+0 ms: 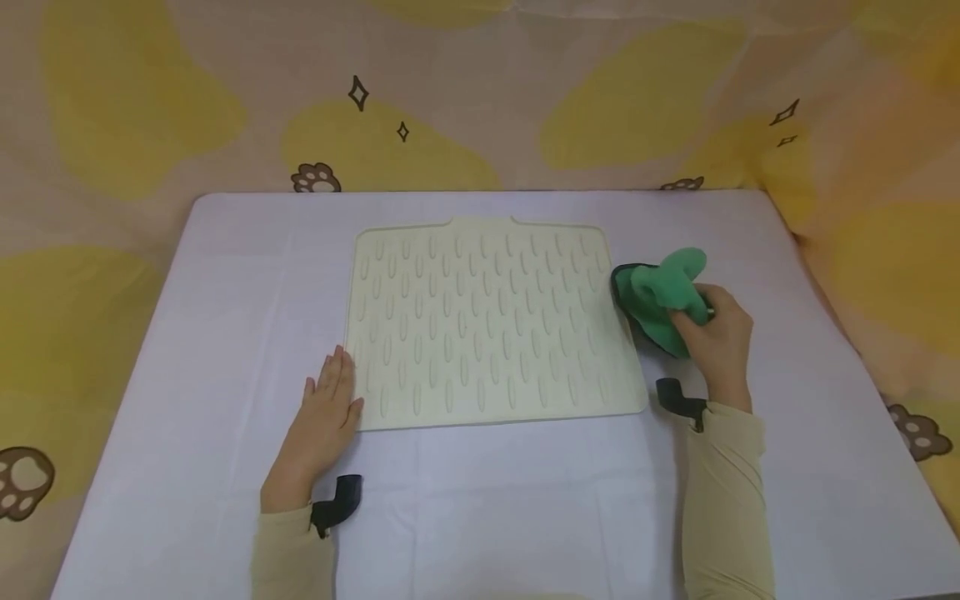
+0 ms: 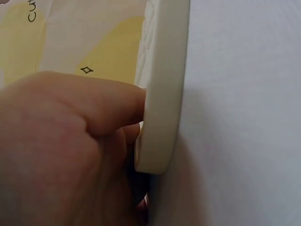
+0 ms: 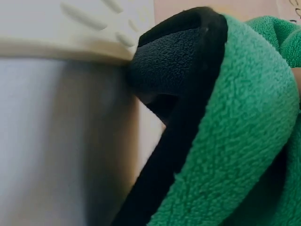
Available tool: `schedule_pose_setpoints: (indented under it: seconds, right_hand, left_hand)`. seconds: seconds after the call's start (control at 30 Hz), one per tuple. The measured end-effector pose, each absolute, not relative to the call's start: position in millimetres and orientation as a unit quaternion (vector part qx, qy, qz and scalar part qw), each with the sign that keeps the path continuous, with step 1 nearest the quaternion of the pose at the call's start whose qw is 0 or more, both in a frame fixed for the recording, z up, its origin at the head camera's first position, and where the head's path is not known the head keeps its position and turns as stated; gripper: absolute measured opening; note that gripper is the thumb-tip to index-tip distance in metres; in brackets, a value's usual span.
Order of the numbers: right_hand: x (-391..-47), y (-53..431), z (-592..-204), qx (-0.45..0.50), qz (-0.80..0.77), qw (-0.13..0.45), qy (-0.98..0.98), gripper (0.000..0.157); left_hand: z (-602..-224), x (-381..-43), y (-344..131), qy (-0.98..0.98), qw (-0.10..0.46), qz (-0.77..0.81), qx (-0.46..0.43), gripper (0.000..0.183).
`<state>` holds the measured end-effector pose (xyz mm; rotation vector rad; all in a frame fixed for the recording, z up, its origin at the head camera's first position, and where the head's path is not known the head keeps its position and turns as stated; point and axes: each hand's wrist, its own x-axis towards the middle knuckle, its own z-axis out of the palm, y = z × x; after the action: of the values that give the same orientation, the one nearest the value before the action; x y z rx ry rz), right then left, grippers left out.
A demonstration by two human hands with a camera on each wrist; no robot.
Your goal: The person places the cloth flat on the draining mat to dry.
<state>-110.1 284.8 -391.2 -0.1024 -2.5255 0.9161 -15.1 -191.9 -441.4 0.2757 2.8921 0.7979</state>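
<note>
Pinched by the right hand (image 1: 722, 343), a bunched green cloth (image 1: 652, 319) with dark edging is held at the right edge of the cream mat (image 1: 487, 325). With fingers extended, the left hand (image 1: 321, 421) is placed against the mat's left edge.

The left grip (image 1: 318, 425) lies with fingers (image 1: 339, 371) straight, pointing forward, thumb (image 1: 355, 410) slightly apart — the right grip (image 1: 720, 342) pinches, fingers curled — while left forearm (image 1: 292, 554) and right forearm (image 1: 727, 508) reach forward.

White-covered table (image 1: 495, 500), pink-beige backdrop (image 1: 480, 92) with yellow blotches, brown paw prints (image 1: 315, 177), soft dim light
</note>
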Motion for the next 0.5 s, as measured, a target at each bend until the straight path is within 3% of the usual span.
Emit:
schedule_pose_setpoints:
  seconds: [0.33, 0.5]
  right_hand:
    - [-114, 269, -381, -0.003, 0.358, 0.277, -0.892, 0.024]
    - [-119, 254, -374, 0.004, 0.384, 0.267, -0.884, 0.023]
  left_hand:
    - [-434, -15, -190, 0.957, 0.087, 0.268, 0.076, 0.064]
    - [-434, -16, -191, 0.957, 0.094, 0.264, 0.073, 0.065]
